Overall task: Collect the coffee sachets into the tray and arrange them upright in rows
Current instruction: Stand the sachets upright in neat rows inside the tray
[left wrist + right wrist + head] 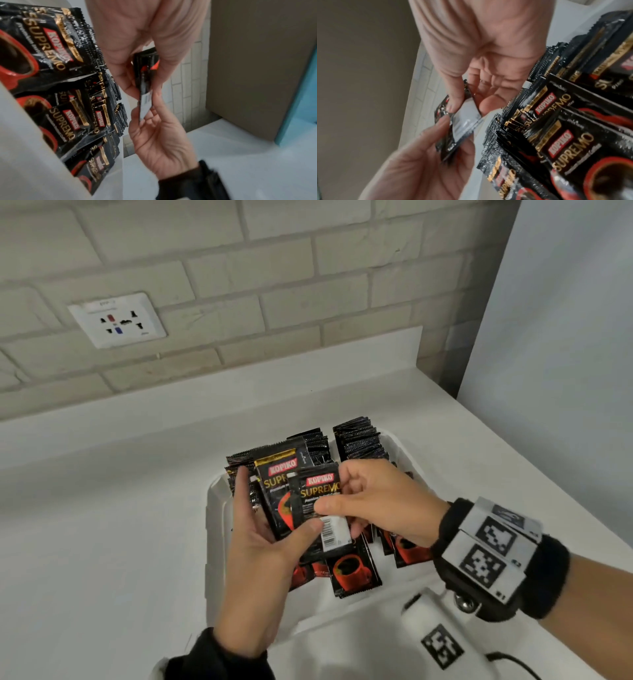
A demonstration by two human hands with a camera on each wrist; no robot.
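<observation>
A white tray on the counter holds black Kopiko Supremo sachets. Several stand upright in rows at its far side, and others lie flat near the front. Over the tray my left hand grips a small stack of sachets, thumb in front and fingers behind. My right hand pinches the front sachet of that stack between thumb and fingers. In the wrist views the pinched sachet shows edge-on between my left hand and right hand.
The white counter runs back to a brick wall with a socket plate. A plain wall closes the right side. A white device with a black marker and a cable lies just in front of the tray.
</observation>
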